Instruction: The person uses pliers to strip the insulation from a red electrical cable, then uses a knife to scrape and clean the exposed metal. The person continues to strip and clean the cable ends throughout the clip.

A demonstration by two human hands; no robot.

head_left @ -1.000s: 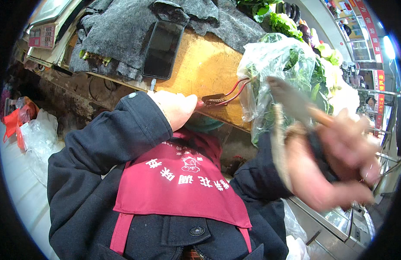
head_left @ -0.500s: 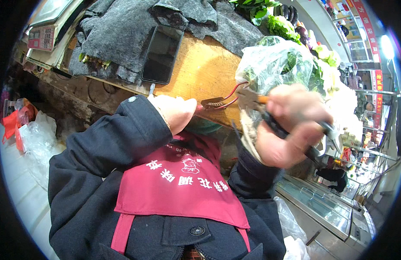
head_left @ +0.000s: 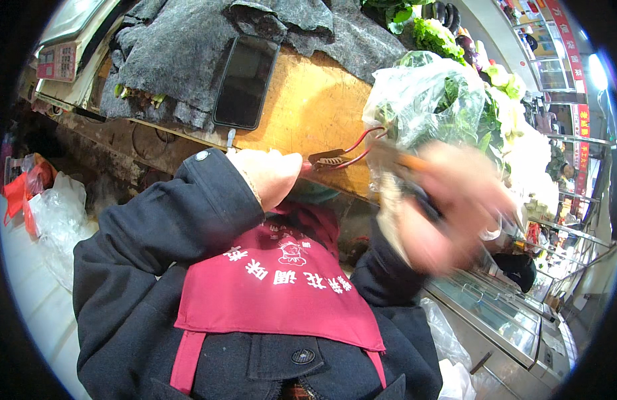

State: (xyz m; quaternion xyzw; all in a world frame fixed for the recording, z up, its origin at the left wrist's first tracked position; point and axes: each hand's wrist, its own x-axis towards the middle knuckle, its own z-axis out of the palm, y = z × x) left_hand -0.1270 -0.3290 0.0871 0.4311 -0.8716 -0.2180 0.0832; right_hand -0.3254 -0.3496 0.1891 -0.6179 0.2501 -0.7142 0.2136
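Note:
My left hand [head_left: 267,175] is closed round the handle end of a red peeler [head_left: 328,161], whose slotted dark metal part and bent red wire loop stick out to the right. Pliers [head_left: 411,161] with orange and black handles are gripped in my right hand [head_left: 448,207], which is smeared by motion. The blurred jaws of the pliers are at the right end of the wire loop; whether they clamp it I cannot tell. Both hands are at the near edge of a yellow wooden table [head_left: 322,90].
A black phone [head_left: 246,83] lies by a grey cloth [head_left: 182,57] on the table. To the right sit a clear plastic bag of greens [head_left: 425,100] and leafy vegetables [head_left: 436,41]. Plastic bags [head_left: 62,213] hang at the left, and a glass-topped counter [head_left: 488,310] stands lower right.
My right hand has shifted slightly down and turned with the pliers, blurring more. The left hand and the peeler have stayed almost in place.

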